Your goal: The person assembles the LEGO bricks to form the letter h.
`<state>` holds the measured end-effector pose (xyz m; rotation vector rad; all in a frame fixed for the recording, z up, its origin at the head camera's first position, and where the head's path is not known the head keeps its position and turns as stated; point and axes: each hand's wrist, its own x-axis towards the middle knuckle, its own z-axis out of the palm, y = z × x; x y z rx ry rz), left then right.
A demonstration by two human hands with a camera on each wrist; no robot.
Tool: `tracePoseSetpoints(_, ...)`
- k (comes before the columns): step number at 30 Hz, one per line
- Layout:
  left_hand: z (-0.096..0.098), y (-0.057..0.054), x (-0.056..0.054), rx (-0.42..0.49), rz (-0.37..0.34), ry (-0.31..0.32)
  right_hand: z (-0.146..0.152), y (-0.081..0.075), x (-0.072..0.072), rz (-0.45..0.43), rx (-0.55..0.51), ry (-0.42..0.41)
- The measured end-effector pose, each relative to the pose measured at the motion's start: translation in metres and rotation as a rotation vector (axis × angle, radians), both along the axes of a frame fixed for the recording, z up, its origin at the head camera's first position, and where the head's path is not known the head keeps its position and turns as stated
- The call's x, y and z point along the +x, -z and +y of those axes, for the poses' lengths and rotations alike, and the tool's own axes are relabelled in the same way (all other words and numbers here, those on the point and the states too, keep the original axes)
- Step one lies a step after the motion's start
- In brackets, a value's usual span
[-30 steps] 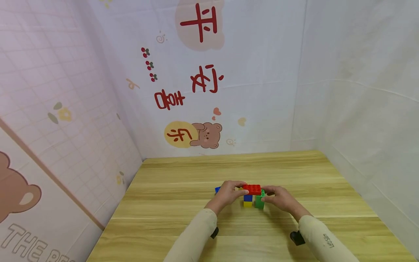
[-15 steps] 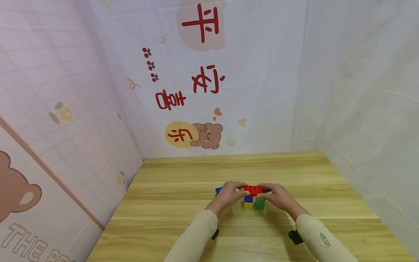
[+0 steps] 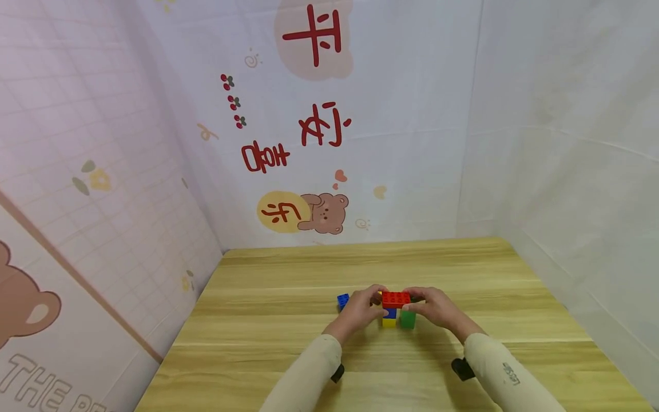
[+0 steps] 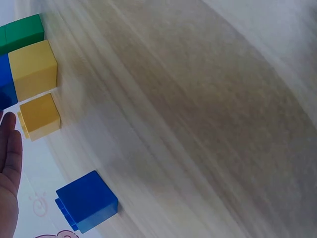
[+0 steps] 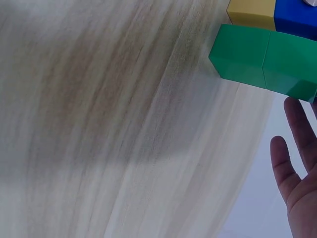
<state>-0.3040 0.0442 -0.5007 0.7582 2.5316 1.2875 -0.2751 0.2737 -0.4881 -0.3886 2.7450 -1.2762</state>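
Note:
A red toy brick (image 3: 396, 299) with studs on top bridges two short stacks. The left stack is a blue brick (image 3: 391, 313) on a yellow brick (image 3: 389, 323); the right one is two green bricks (image 5: 265, 62). My left hand (image 3: 357, 312) pinches the blue brick, its thumb on the near face and other fingers behind. With thumb in front and fingers at the back, my right hand (image 3: 437, 308) grips the red brick's right end. Whether the red brick is pressed fully onto the studs cannot be seen.
A loose yellow brick (image 4: 39, 116) stands close behind the left stack. Farther left lies a loose blue brick (image 4: 88, 201). The wooden table (image 3: 288, 274) meets printed cloth walls (image 3: 412, 189) at its back and sides.
My right hand has shifted from beside the green stack to the red brick's right end. My left thumb has slid down from the red brick to the blue one.

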Motion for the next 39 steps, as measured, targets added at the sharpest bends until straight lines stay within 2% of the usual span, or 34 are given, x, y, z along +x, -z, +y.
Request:
tracePoseSetpoints(9, -0.005, 0.008, -0.001, 0.023, 0.059, 0.014, -0.001, 0.001, -0.002, -0.016, -0.004, 0.001)
tracePoseSetpoints(18, -0.009, 0.007, 0.0, 0.094, -0.041, 0.004, -0.002, 0.006, -0.002, 0.008, 0.014, 0.01)
tracePoseSetpoints(25, -0.009, 0.009, -0.001, 0.068, -0.022, 0.003, -0.004, 0.014, 0.004, 0.008, -0.052, 0.036)
tracePoseSetpoints(32, -0.008, 0.008, -0.002, 0.081, -0.066, 0.001, -0.003, 0.017, 0.006, -0.004, -0.094, 0.05)
tracePoseSetpoints(39, -0.007, 0.009, -0.002, 0.096, -0.079, 0.0, -0.001, 0.02, 0.005, -0.03, -0.117, 0.051)
